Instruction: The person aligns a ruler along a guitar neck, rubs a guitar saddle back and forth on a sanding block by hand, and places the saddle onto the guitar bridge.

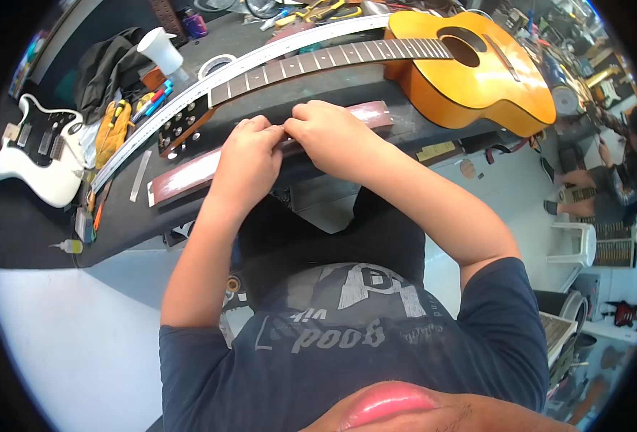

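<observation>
My left hand and my right hand meet over the middle of a long reddish-brown bar, which looks like a sanding beam with pale dust on its face. The fingers of both hands are closed and pinched together, fingertips touching. Whatever lies between them is too small or hidden to make out. Just beyond the hands lies an acoustic guitar with an orange-yellow top, its fretted neck stretching left. No strings can be made out on it.
A long white ruler runs behind the neck. To the left are a white electric guitar body, a white cup, a tan glove and a small dropper bottle. Another person sits at far right, near a white stool.
</observation>
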The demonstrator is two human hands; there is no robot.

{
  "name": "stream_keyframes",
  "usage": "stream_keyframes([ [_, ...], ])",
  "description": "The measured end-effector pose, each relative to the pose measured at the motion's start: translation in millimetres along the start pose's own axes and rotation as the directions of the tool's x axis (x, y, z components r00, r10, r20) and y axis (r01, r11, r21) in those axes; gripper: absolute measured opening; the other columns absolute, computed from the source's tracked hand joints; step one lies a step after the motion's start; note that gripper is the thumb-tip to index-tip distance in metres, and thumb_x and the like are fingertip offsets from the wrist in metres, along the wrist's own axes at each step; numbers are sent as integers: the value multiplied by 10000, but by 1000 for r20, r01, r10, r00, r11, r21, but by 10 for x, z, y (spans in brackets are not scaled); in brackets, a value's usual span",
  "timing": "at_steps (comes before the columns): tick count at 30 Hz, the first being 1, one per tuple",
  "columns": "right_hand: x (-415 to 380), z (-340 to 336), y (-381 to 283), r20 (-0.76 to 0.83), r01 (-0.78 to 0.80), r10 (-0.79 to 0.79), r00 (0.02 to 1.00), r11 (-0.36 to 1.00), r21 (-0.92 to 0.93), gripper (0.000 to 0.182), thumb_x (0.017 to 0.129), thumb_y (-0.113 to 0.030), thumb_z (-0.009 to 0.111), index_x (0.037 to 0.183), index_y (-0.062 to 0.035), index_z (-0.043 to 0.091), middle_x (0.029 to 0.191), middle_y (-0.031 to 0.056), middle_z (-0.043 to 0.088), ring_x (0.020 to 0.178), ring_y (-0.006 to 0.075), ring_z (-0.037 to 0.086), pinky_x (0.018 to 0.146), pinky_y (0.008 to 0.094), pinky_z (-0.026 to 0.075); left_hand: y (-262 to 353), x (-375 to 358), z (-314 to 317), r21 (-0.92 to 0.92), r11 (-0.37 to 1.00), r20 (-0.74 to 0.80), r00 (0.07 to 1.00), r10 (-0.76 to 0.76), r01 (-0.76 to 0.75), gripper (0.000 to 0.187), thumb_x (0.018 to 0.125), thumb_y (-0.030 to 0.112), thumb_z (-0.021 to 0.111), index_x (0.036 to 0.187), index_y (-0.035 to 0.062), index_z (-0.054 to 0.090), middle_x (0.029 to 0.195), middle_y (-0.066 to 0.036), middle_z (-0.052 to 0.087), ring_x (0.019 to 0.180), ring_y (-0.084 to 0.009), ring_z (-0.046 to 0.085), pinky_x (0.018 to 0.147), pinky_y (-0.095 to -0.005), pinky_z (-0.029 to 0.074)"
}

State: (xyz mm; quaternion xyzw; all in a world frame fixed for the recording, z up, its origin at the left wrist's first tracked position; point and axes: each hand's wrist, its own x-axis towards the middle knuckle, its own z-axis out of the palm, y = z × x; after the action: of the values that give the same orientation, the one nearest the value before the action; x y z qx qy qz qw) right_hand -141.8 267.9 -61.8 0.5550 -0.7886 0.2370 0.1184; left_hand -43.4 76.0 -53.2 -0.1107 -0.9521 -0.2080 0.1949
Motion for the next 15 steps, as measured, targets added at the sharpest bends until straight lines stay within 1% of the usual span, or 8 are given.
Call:
stream_keyframes([
  [1,2,15,-18,4,4,-4,1000,1000,1,169,845,8,717,1011,-18,703,1000,131,671,1002,351,671,921,468,580,16,-15,10,-1,1000,-29,1000,-10,10,276,861,-50,673,1104,3,795,965,-167,688,1013,-381,682,931,-487,566],
  [3,-11,98,-47,-70,12,-13,997,1000,-12,160,838,9,714,992,-23,690,980,128,656,983,348,666,910,465,580,28,-48,72,-16,1000,-84,996,-27,25,270,863,-50,676,1096,7,799,948,-163,689,1001,-382,684,929,-486,568],
  [4,-26,118,-46,-106,11,-14,994,1000,-24,156,834,9,713,983,-25,683,970,127,649,973,347,663,904,463,580,39,-65,100,9,1000,-111,994,-23,25,259,867,-46,683,1089,13,802,922,-158,682,973,-379,684,901,-486,567],
  [7,-44,157,-65,-122,-9,5,992,999,-34,152,818,12,713,958,-29,669,975,128,650,970,349,665,890,458,581,72,-93,152,0,998,-134,989,-63,63,257,869,-37,699,1099,16,802,910,-160,665,939,-375,678,857,-491,562],
  [10,-89,123,1,-133,8,-14,991,999,-51,173,800,14,712,960,-37,672,984,122,663,969,347,673,869,457,584,71,-56,245,-58,998,-157,987,-39,30,219,877,-24,705,1079,11,784,881,-163,630,897,-375,665,817,-505,550],
  [13,-321,-46,218,-163,-41,19,986,990,-134,127,816,-49,732,933,-51,684,966,112,687,957,335,692,852,448,591,244,173,489,-32,995,-182,980,84,-91,138,859,-21,655,958,5,748,873,-179,634,903,-394,667,836,-513,560],
  [15,-516,-223,377,-181,-79,50,982,984,-158,123,809,-41,725,922,-51,678,955,102,687,954,336,691,833,452,592,412,360,685,-56,987,-186,973,138,-150,108,862,-4,644,935,2,723,890,-198,635,920,-404,668,843,-513,561],
])
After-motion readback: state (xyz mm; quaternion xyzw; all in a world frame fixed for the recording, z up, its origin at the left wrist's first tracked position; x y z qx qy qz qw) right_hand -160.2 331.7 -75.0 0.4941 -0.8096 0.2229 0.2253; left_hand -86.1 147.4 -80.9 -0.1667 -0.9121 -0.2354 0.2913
